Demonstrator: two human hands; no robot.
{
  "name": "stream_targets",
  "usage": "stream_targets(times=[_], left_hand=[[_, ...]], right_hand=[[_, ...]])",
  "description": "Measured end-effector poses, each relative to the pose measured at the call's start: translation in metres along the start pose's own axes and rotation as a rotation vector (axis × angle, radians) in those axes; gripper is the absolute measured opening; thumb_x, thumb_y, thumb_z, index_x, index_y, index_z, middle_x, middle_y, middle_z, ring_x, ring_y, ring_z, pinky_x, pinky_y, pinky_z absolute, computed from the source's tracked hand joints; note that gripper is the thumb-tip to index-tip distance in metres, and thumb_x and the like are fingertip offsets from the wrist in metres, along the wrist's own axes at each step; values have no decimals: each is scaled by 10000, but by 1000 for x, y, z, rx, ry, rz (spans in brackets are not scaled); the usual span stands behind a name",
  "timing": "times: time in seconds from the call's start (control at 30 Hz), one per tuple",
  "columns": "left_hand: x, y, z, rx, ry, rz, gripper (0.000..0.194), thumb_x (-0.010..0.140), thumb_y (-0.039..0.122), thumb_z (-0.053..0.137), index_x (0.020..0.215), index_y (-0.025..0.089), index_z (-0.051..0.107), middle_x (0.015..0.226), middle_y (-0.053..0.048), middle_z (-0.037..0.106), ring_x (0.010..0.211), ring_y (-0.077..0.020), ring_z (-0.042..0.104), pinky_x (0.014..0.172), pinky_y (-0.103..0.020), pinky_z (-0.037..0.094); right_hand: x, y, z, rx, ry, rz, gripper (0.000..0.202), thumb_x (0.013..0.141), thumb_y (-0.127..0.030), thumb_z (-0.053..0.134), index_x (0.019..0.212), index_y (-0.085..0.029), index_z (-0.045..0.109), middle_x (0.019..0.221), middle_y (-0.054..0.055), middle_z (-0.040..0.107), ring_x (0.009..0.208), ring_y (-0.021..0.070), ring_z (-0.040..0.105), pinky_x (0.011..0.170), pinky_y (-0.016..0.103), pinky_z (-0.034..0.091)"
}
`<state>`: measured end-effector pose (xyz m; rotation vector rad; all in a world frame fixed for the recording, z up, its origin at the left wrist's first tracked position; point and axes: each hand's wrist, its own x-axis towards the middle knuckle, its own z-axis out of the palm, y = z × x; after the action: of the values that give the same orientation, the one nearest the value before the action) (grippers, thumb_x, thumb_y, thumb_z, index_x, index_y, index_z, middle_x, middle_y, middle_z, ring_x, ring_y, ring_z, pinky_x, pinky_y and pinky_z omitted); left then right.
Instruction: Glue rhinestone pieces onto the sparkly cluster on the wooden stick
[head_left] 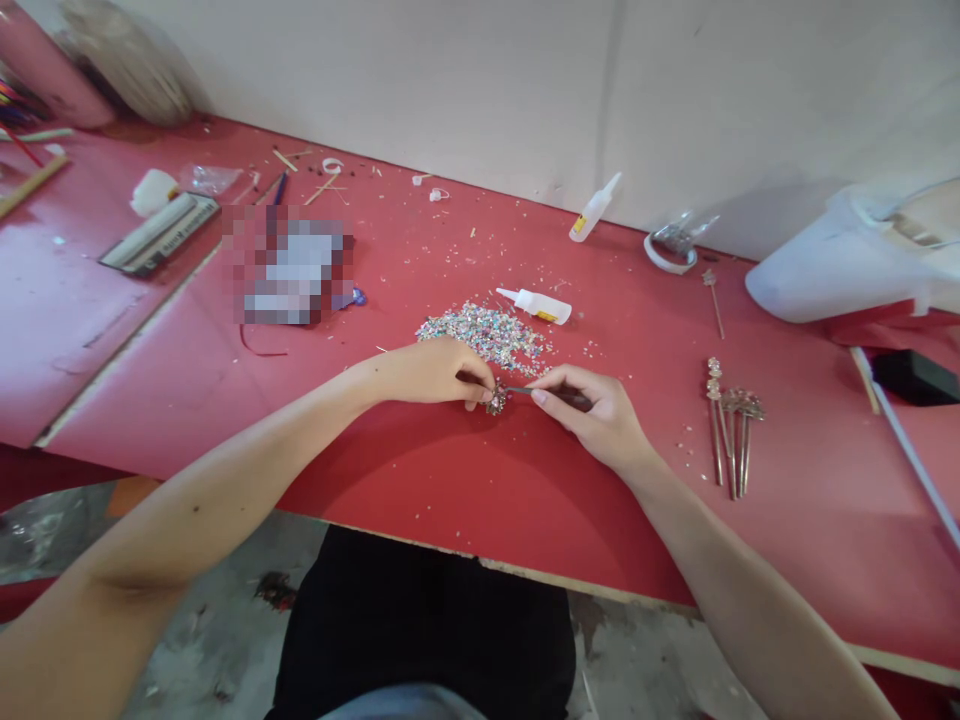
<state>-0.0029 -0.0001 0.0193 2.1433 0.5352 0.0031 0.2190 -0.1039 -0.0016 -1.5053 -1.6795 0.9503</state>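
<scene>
My left hand pinches a small ornament, metallic and set with sparkling bits, which looks like the head of a hair stick. From the other side my right hand grips slim dark tweezers, their tip at the ornament. Just beyond both hands spreads a loose heap of multicoloured rhinestones. A white glue bottle with a pointed nozzle lies on its side at the heap's far edge. Several gold-coloured hair sticks with decorated heads rest to the right of my right hand.
Farther back on the red table is a second glue bottle. A tape-like ring and a white bucket stand right of it. A black block sits far right, a long narrow box at left. The table's front edge faces my lap.
</scene>
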Motion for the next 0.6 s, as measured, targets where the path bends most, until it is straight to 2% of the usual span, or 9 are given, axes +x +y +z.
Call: stream_targets(times=[0.23,0.33,0.43,0.6], left_hand=[[0,1,2,13,6,7,199,880,274,547,857,186,724,772,-1,739,758,-117,664,707,-202,410],[-1,1,2,25,17,-11,193,867,233,542,955,195,710,799,0,741,759,-118,663,687,-204,406],[-2,0,3,43,43,-26,289,842,161,530,1088,220,671,814,8,738,768,-121,659,674,-206,398],[-3,2,5,48,72,2,285,865,184,540,1119,237,659,767,17,728,780,-124,661,700,-207,405]], right_hand=[[-1,-1,-4,-73,9,-64,150,861,-333,617,843,-198,681,738,11,656,609,116,537,575,237,424],[-1,-2,-5,-81,13,-67,152,858,-333,618,835,-195,679,730,10,654,603,116,535,568,239,425],[-1,-3,-5,-77,14,-66,152,860,-329,614,830,-193,675,715,5,644,598,113,529,565,237,423],[-1,-4,-5,-95,16,-69,147,861,-321,610,825,-191,670,691,-5,623,576,102,499,546,230,403]])
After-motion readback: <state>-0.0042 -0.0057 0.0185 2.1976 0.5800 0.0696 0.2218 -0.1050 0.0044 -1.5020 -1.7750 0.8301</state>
